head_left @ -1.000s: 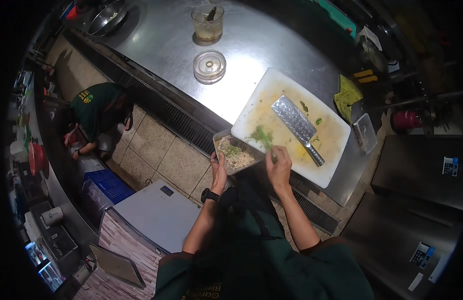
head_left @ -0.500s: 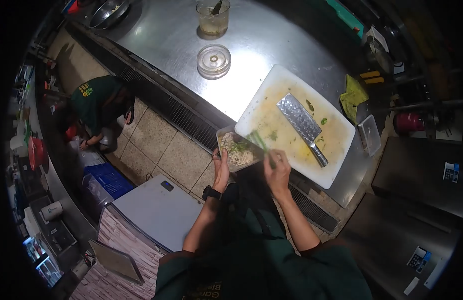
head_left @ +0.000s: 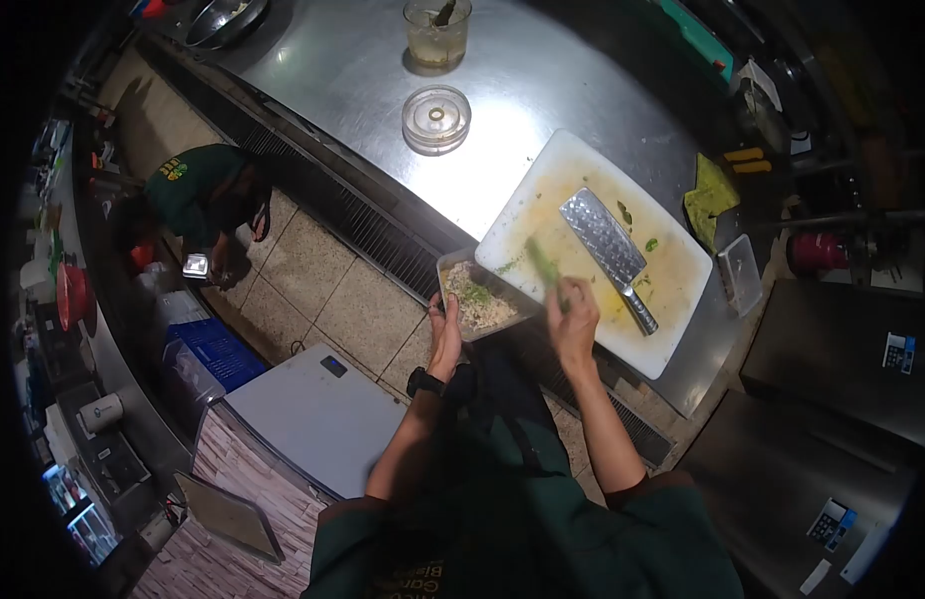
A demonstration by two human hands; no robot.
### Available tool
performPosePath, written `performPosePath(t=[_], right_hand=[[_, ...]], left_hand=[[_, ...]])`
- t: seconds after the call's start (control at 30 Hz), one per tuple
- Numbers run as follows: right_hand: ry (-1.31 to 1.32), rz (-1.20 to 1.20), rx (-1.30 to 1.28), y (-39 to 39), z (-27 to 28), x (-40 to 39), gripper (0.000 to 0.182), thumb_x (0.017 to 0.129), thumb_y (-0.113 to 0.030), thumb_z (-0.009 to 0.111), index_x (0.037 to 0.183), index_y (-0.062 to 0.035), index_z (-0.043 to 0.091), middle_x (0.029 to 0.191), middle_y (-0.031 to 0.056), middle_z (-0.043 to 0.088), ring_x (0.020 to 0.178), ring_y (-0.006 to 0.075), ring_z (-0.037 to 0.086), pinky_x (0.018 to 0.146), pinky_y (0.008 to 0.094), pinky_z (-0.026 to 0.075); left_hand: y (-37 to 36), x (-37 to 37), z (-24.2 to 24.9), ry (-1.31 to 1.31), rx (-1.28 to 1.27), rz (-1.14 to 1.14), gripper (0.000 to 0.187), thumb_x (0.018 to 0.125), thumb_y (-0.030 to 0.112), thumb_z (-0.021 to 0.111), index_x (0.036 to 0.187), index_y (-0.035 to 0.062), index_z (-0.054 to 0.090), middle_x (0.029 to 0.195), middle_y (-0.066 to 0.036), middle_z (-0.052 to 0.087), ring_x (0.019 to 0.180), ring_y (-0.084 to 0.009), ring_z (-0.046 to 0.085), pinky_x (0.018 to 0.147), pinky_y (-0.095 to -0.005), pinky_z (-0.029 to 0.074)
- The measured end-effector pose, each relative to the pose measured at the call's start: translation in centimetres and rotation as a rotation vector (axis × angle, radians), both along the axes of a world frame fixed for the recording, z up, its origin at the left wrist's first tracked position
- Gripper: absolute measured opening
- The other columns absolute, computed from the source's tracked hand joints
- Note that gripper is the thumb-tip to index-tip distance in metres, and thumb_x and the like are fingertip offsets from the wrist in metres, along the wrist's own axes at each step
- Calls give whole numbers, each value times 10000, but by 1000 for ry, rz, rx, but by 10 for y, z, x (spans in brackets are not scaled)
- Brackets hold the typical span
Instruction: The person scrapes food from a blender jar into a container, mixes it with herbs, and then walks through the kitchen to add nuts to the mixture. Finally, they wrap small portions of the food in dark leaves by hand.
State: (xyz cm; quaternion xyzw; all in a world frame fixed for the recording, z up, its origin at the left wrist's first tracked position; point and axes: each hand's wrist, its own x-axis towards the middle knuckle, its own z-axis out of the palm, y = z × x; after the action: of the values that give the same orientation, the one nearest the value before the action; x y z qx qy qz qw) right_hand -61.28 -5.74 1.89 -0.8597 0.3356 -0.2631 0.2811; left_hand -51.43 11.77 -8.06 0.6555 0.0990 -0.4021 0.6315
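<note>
My left hand [head_left: 445, 339] is wrapped round the near left side of a rectangular container [head_left: 522, 307]. Inside lies pale chopped food [head_left: 479, 309] topped with green herb bits. It sits just below the left corner of a white cutting board [head_left: 672, 290]. My right hand [head_left: 574, 317] is closed on a thin green strip [head_left: 542, 262], blurred by motion, its far end over the board; its exact kind I cannot tell. Beside that hand a cleaver [head_left: 604, 237] lies flat on the board, handle toward me. Green scraps [head_left: 651, 244] are scattered around the blade.
On the steel counter [head_left: 352, 110] stand a clear tub [head_left: 437, 40] and a round clear lid [head_left: 436, 120]. A yellow-green cloth [head_left: 710, 198] and a clear plastic box [head_left: 740, 275] are right of the board. A person [head_left: 198, 195] bends over in the aisle at left.
My right hand with the green strip has moved right, from the container's edge to over the board. The left hand keeps the container. The other person now holds a lit screen.
</note>
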Motion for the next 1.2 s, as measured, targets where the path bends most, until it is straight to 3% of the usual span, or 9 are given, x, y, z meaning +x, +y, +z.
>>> performPosePath(t=[0.1,0.3,0.47,0.57,0.73,0.87,1.03,1.13,1.2], right_hand=[[16,152,-3,19,-1,-8,228,829,3,709,1057,-2,707,974,157,652,744,291,683,636,351,537],[25,-4,59,-8,1,1,219,846,2,697,1065,14,702,1003,168,655,735,310,686,645,353,544],[29,286,17,26,1,-8,196,850,10,682,1045,15,701,981,171,657,736,321,684,649,365,542],[31,15,91,5,9,9,218,842,11,685,1060,7,702,986,169,655,733,342,681,649,367,544],[18,272,6,14,7,5,189,868,-26,675,1048,22,706,975,168,661,718,332,677,632,366,542],[58,16,-50,-33,2,26,188,878,-37,669,1051,17,717,962,167,671,713,292,688,625,367,551],[89,297,-41,-10,9,21,216,831,-2,701,1047,2,718,983,170,673,785,291,703,667,361,563],[49,301,92,-17,9,20,212,842,-17,695,1052,5,717,969,167,671,765,295,692,660,357,555],[39,94,-134,-45,10,23,208,857,-35,686,1058,14,713,969,167,666,745,298,680,648,351,543]], left_hand=[[1,0,-4,-5,31,-7,803,1001,588,413,1526,38,155,1492,-266,339,1369,-345,399,1110,-406,334],[4,0,-13,-16,33,0,797,1002,587,398,1529,36,165,1488,-268,352,1365,-350,405,1105,-408,341],[7,1,-19,1,74,9,787,1003,582,404,1526,39,178,1486,-264,353,1357,-349,410,1102,-410,343],[11,-6,-32,-18,-19,55,654,1022,536,443,1472,123,211,1409,-182,411,1283,-257,457,1027,-376,420],[11,-4,-4,-25,-46,106,705,1030,489,444,1508,42,183,1446,-225,399,1328,-302,438,1086,-390,366],[14,-4,-1,-27,-85,154,682,1038,457,446,1512,46,179,1416,-221,434,1304,-287,472,1066,-373,394],[14,-3,-1,-46,-38,144,691,1039,457,443,1514,37,168,1428,-222,423,1311,-290,467,1069,-380,396],[13,-1,-5,-31,-77,170,694,1040,454,442,1516,35,160,1439,-228,410,1318,-298,460,1075,-386,392],[13,-4,-1,-18,-100,183,694,1041,452,442,1518,36,158,1444,-232,403,1323,-301,456,1076,-389,390]])
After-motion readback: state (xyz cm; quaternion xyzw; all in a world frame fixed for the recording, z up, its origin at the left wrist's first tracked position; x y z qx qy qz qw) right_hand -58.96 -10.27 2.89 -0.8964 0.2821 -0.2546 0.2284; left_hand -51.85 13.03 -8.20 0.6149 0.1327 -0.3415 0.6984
